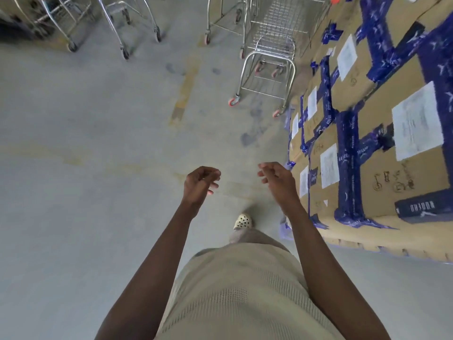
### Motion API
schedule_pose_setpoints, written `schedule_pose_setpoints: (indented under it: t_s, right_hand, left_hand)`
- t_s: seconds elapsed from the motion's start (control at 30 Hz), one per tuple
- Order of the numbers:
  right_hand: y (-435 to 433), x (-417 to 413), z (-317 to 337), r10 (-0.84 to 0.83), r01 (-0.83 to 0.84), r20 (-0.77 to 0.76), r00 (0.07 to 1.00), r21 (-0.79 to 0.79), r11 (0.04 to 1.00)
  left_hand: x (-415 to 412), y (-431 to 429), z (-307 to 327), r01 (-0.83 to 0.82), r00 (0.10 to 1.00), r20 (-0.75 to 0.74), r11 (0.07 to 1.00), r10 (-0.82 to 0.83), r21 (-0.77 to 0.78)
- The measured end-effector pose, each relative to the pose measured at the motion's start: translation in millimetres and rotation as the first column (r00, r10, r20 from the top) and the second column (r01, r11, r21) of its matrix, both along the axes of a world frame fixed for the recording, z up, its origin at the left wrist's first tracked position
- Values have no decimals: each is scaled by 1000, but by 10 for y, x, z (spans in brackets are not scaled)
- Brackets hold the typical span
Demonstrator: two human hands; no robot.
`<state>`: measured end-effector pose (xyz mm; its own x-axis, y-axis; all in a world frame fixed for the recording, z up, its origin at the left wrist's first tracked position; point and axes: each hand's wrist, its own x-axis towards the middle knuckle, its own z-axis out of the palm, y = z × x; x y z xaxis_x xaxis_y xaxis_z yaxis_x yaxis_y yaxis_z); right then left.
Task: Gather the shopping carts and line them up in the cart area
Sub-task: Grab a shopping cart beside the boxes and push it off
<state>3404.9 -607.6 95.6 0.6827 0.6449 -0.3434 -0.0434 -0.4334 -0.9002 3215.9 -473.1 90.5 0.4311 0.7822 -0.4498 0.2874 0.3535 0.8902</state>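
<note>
both arms reach forward over the grey concrete floor (98, 168), and neither hand holds anything. the left hand (199, 184) has its fingers (213, 185) loosely curled and apart, tips pointing toward the other hand. the right hand (278, 179) mirrors it, fingers (263, 173) half bent and spread, nothing between them. the two hands sit near each other with a gap of bare floor between.

well beyond the fingertips, ahead and a little to the right of the right hand, stands the nearest shopping cart (268, 69), a chromed wire cart with red-rimmed castor wheels (234, 101); it is well apart from both hands. behind it, farther still from the fingers, more cart frames (225, 18) stand close together. far ahead and to the left of the left hand, another group of carts (122, 23) stands along the top edge, somewhat blurred.

just beside the right hand, on its outer side, rises a stack of cardboard boxes (382, 182) bound with dark blue printed tape (348, 168) and bearing white paper labels (416, 121). below the hands, one pale perforated clog (242, 221) shows on the floor, with a beige knit garment (240, 290) filling the lower middle.
</note>
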Motion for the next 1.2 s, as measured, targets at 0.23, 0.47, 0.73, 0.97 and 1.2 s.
schedule_pose_setpoints:
  t_s: [0.23,0.47,0.73,0.97,1.2]
  right_hand:
    - [1143,705,290,33,-33,-8,999,47,998]
    - [2269,1405,44,23,-22,-61,998,15,1000]
    - [3929,2192,1,-49,51,-38,998,40,998]
    - [5001,2905,120,-151,150,4,989,40,988]
    - [5853,4113,141,-265,256,256,929,69,964]
  left_hand:
    - [602,959,210,-98,994,45,995,98,12]
    - [1311,2212,127,-151,987,50,988,153,-32]
    - [2207,3934,47,-24,1000,3,1000,24,6]
    - [3358,5307,314,189,982,-13,976,-188,112]
    - [4796,6147,267,348,934,-45,875,-354,337]
